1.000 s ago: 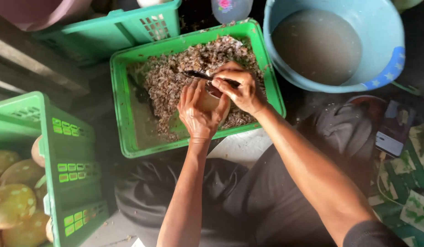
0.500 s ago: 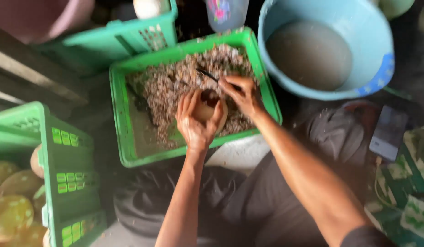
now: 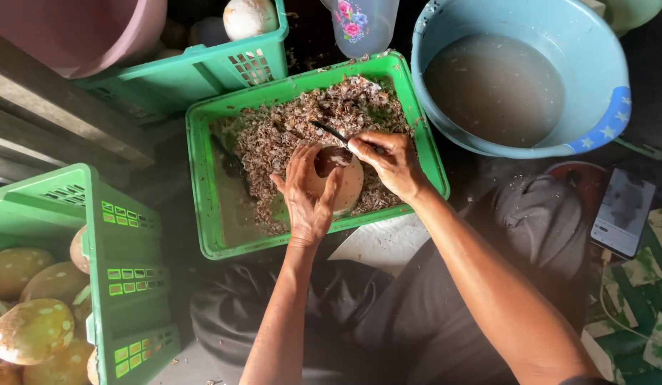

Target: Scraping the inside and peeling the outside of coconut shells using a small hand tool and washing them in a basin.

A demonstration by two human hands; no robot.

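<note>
My left hand [image 3: 307, 198] cups a round tan coconut [image 3: 343, 180] over a green plastic crate [image 3: 210, 235] filled with brown shavings [image 3: 295, 128]. A dark unpeeled patch shows on the coconut's top. My right hand [image 3: 391, 162] grips a small dark-bladed knife [image 3: 329, 132] whose blade lies against the top of the coconut. Both hands meet over the middle of the crate.
A blue basin [image 3: 595, 128] of murky water stands at the upper right. A second green crate [image 3: 202, 71] holding a peeled coconut [image 3: 249, 16] is behind. A third green crate [image 3: 110, 285] at left holds several brown coconuts [image 3: 31, 328]. A phone [image 3: 622, 212] lies at right. A pink tub [image 3: 81, 28] sits top left.
The coconut has turned in my left hand, showing more of its pale side. The knife blade has shifted slightly along its top. The view has drifted a little.
</note>
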